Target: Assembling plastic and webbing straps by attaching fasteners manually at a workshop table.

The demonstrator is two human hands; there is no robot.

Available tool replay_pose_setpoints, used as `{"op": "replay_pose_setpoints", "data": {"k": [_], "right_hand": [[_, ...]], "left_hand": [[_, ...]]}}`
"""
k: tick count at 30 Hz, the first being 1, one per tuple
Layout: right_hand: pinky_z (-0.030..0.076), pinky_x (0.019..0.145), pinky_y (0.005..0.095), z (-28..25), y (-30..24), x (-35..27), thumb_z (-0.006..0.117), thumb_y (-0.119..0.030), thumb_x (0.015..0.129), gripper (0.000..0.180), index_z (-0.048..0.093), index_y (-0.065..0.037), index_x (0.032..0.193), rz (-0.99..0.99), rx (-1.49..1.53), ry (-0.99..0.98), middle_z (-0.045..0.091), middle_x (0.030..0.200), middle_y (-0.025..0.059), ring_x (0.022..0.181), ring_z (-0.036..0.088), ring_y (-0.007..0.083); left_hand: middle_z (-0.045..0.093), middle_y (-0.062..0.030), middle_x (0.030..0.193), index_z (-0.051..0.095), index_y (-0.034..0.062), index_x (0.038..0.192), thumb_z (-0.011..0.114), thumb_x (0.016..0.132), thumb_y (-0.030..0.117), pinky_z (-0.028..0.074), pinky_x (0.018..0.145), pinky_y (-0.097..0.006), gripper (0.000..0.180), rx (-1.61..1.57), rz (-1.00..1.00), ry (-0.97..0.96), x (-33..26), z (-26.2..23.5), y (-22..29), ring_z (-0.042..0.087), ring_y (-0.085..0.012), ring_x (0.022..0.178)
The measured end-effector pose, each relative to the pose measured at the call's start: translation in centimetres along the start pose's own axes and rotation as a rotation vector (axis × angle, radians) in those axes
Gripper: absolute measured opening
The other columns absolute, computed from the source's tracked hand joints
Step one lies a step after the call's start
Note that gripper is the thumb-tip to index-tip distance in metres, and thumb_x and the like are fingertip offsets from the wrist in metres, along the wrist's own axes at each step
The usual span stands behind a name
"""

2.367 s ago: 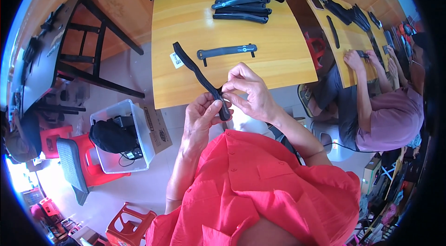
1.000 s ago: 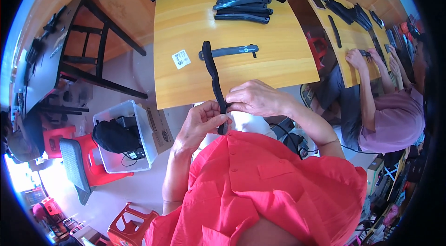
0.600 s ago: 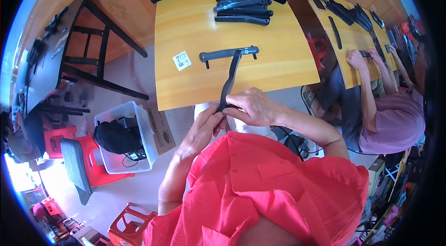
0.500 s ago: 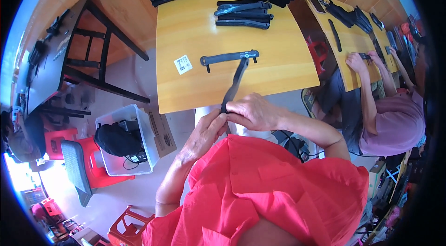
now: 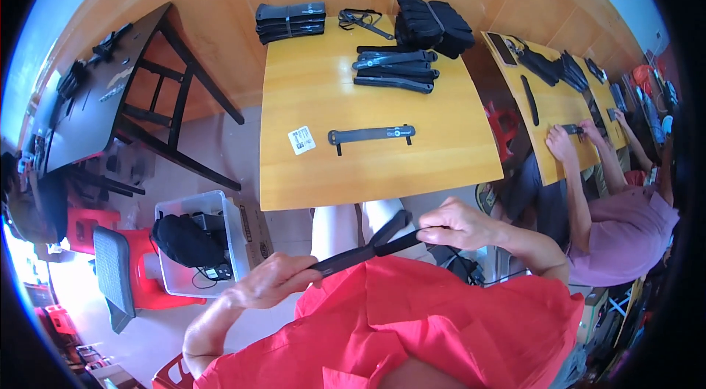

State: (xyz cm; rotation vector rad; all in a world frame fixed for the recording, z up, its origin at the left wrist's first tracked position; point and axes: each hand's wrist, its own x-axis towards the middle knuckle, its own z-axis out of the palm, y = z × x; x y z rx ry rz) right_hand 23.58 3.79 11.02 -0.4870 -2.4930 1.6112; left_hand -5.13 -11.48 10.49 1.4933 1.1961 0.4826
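Observation:
I hold a long black strap (image 5: 371,245) stretched between both hands, low over my lap and below the table edge. My left hand (image 5: 271,280) grips its lower left end. My right hand (image 5: 463,223) grips the upper right part, where a short folded end sticks up. On the yellow table (image 5: 441,161) in front of me lies one more black strap (image 5: 371,134) next to a small white tag (image 5: 301,140).
Stacks of black straps (image 5: 393,69) and black bundles (image 5: 430,23) sit at the table's far side. A white bin (image 5: 224,242) with black items stands on the floor to my left. A dark table (image 5: 110,102) is further left. Another person (image 5: 610,205) works at the right-hand table.
The strap was upright over the table edge, gripped by both hands close together. Now my hands have drawn apart and lowered it, so it lies nearly level across my lap.

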Motion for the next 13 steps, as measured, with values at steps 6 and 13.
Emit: {"op": "replay_pose_setpoints", "data": {"k": [6, 13], "right_hand": [[0.029, 0.045, 0.0295, -4.3, 1.8, -2.0, 0.054, -0.017, 0.086, 0.034, 0.04, -0.002, 0.059, 0.158, -0.042, -0.015, 0.034, 0.049, 0.0067, 0.045, 0.033, 0.0151], [0.033, 0.05, 0.0248, -9.3, 6.7, -6.1, 0.053, -0.019, 0.085, 0.03, 0.054, -0.003, 0.059, 0.503, -0.054, 0.111, 0.046, 0.053, -0.0015, 0.052, 0.042, 0.0065]], "left_hand": [[0.057, -0.0072, 0.071, 0.057, -0.001, 0.091, 0.046, 0.094, 0.024, 0.042, 0.058, -0.03, 0.027, -0.134, -0.083, -0.16, -3.0, -2.8, -2.8, 0.054, -0.0141, 0.067], [0.052, 0.0003, 0.069, 0.059, 0.0072, 0.09, 0.048, 0.093, 0.032, 0.042, 0.057, -0.019, 0.027, -0.576, -0.446, 0.167, -9.8, -7.4, -10.5, 0.049, -0.0063, 0.065]]}}
